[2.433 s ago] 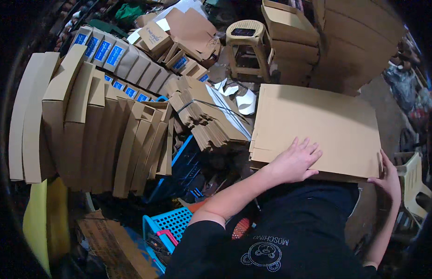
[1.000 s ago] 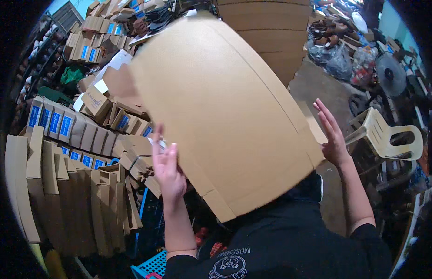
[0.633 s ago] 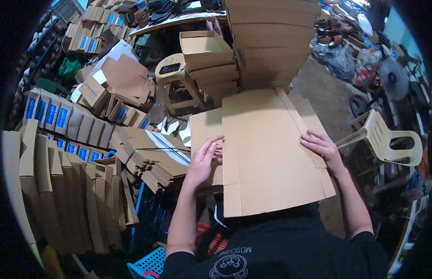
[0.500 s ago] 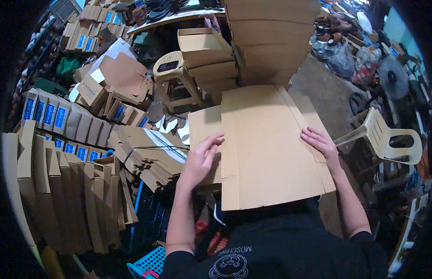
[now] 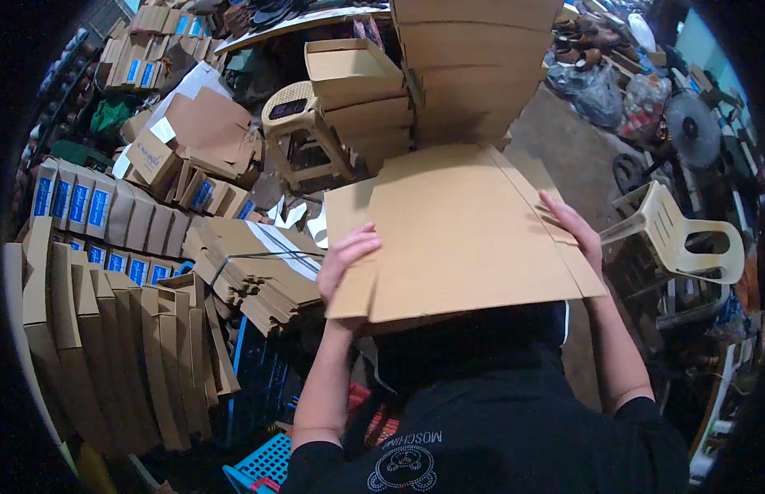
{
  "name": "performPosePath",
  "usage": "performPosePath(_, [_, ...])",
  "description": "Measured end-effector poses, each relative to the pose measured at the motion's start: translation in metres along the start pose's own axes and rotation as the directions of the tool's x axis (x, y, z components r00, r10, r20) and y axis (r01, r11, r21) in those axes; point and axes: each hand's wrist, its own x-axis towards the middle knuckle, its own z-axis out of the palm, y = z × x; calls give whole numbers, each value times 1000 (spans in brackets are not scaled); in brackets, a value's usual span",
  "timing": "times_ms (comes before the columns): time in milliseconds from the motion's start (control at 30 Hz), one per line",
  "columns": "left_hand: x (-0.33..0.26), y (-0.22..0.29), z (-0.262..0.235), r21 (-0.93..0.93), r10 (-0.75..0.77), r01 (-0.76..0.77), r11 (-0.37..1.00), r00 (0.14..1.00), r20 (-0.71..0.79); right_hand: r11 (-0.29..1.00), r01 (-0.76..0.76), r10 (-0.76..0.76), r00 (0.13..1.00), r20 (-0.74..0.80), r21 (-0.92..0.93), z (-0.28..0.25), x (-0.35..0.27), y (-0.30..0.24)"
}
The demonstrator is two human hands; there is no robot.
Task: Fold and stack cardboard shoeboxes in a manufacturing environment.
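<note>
Head: each grip (image 5: 347,257) (image 5: 576,226) apparently touches cardboard sheet (image 5: 473,226).

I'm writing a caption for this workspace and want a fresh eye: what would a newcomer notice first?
The broad tan cardboard sheet in the middle, with the left hand at its left edge and the right hand at its right. Next would be the row of upright cardboard pieces at the left, with blue-labelled boxes beyond it. On the right, a cream plastic chair stands out against the darker clutter.
</note>
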Motion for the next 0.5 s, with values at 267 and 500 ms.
performPosePath(267, [-5,-8,1,-96,44,-65,993,977,-209,941,338,-338,941,-7,-32,-3,-3,-4])
performPosePath(500, [-2,12,1,-341,-208,121,932,950,-231,971,101,-52,973,-225,215,23,-7,-7])
